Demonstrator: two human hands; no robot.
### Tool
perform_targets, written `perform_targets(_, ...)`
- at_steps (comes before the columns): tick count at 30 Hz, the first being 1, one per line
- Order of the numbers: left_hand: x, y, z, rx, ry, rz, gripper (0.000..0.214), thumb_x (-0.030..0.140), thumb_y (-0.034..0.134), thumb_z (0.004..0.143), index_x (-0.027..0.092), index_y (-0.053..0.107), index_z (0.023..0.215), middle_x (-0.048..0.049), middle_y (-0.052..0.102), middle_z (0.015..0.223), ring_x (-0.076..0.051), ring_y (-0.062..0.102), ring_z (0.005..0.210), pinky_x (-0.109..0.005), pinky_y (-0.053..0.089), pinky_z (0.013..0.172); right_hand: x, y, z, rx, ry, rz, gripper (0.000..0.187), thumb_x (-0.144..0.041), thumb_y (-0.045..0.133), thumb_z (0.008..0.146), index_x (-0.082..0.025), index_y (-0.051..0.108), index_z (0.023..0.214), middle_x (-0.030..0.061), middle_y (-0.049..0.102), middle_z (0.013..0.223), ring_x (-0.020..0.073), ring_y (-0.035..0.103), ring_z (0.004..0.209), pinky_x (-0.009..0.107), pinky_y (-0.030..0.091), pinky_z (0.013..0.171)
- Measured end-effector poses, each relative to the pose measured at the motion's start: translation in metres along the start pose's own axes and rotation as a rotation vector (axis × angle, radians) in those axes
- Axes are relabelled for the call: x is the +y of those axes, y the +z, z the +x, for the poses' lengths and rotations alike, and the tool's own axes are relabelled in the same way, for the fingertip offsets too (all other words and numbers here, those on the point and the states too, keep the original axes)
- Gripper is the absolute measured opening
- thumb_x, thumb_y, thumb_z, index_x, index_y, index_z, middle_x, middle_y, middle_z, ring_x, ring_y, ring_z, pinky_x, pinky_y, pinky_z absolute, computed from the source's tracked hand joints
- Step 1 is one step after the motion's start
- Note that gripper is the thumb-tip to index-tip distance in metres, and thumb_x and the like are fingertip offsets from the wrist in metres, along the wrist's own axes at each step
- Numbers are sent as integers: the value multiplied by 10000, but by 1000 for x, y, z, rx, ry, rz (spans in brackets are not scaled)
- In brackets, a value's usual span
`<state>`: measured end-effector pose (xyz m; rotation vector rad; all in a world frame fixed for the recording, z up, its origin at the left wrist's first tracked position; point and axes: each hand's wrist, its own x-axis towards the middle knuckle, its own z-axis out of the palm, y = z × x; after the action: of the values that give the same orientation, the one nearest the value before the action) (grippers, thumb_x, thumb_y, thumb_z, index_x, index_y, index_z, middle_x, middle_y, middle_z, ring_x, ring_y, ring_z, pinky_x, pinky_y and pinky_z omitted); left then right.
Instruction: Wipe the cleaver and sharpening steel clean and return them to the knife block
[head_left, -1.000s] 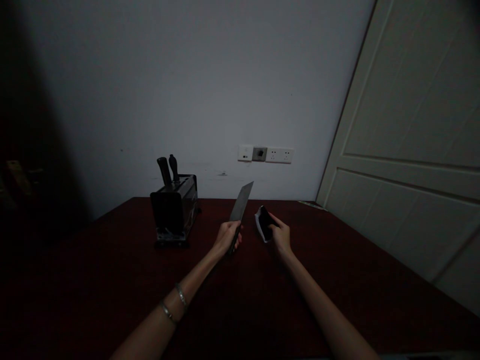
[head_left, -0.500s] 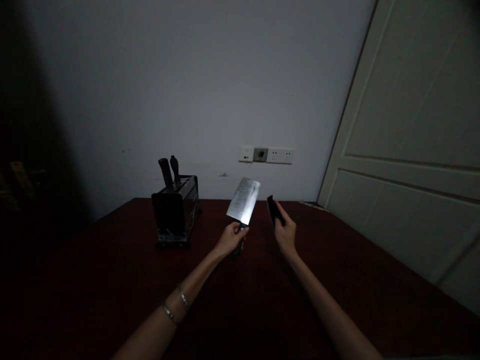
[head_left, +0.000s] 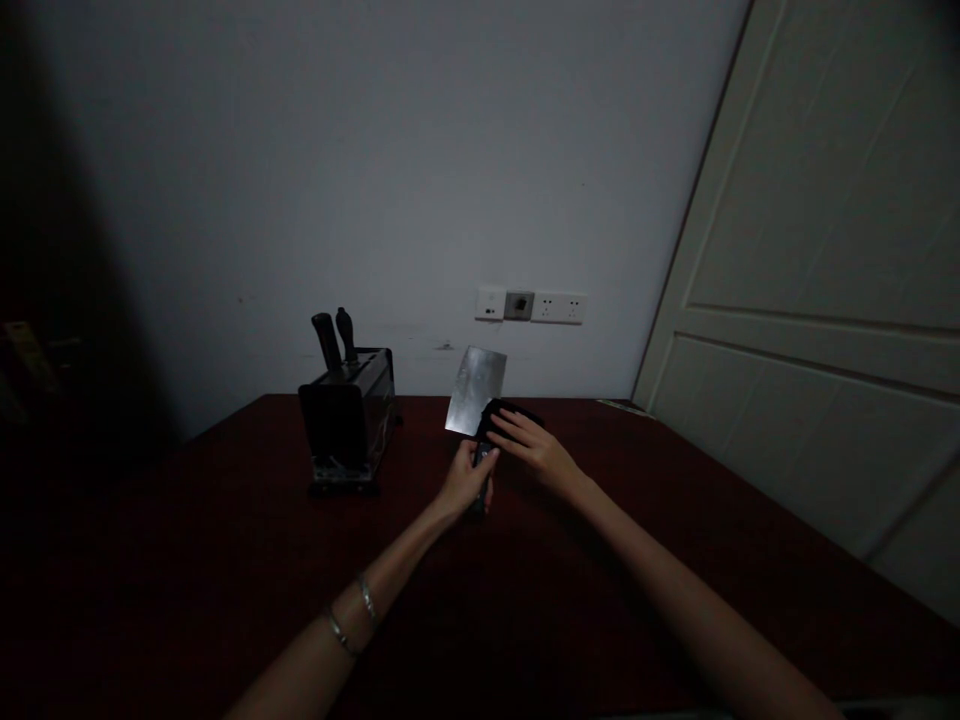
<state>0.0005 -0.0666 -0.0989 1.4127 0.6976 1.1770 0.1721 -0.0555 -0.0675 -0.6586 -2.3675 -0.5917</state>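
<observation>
Above the middle of the dark red table (head_left: 225, 560), the left hand (head_left: 466, 482) is clenched tight around the handle of a cleaver (head_left: 475, 390). The fingers wrap the grip fully, and the broad steel blade rises from the fist toward 12 o'clock, leaning slightly to 1, with its flat face to the camera. The right hand (head_left: 534, 448) comes in from 4 o'clock. Its fingers (head_left: 512, 428) are long and nearly straight, lying close together over a dark cloth (head_left: 504, 412) and holding it against the lower right corner of the blade, just above the left fist. The two hands lie just beside each other, near enough that I cannot tell whether they touch.

Much is lost to the dim light. The cleaver's handle is almost wholly buried in the left fist. The right thumb is hidden, so it is unclear whether it pinches the cloth from behind. The cloth's edges melt into the shadow and its far side sits behind the blade. Two bracelets (head_left: 351, 612) ring the left wrist.

At 10 o'clock from the hands, well apart, a knife block (head_left: 346, 418) stands on the table with two dark handles (head_left: 336, 338) sticking up. Wall sockets (head_left: 531, 306) sit at 12 o'clock, and a pale door (head_left: 825, 300) fills the 2 o'clock side, cut off by the frame.
</observation>
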Motion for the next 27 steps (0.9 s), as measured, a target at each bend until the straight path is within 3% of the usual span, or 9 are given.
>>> perform_targets(4,4,2,-3,-25,-36,-87,450,562,563,706,225,288,820,113,465,570,-58,406,251,-169,333,242,1,-8,11,-47,-56,47,429,-109,424,871,-224,463,1282,79,431,1369,197,239,1335,478,319,1046)
perform_targets(13,9,1,-5,-64,-81,-118,413,515,567,722,218,300,826,101,470,558,-64,414,257,-169,337,238,21,-29,18,-203,-165,97,458,-75,454,839,-228,480,1270,69,439,1363,194,263,1324,444,306,1058)
perform_targets(21,6,4,-6,-77,-115,-133,416,492,583,715,221,295,847,100,481,578,-64,415,249,-172,337,241,17,-26,28,-221,-231,94,414,-114,484,848,-183,497,1256,113,449,1348,224,287,1313,462,320,1043)
perform_targets(27,10,2,-7,-82,-90,-180,404,494,585,723,218,310,830,94,484,568,-67,417,254,-176,341,234,23,-33,25,-224,-209,127,480,-87,498,821,-243,473,1273,64,424,1373,205,294,1312,453,313,1053)
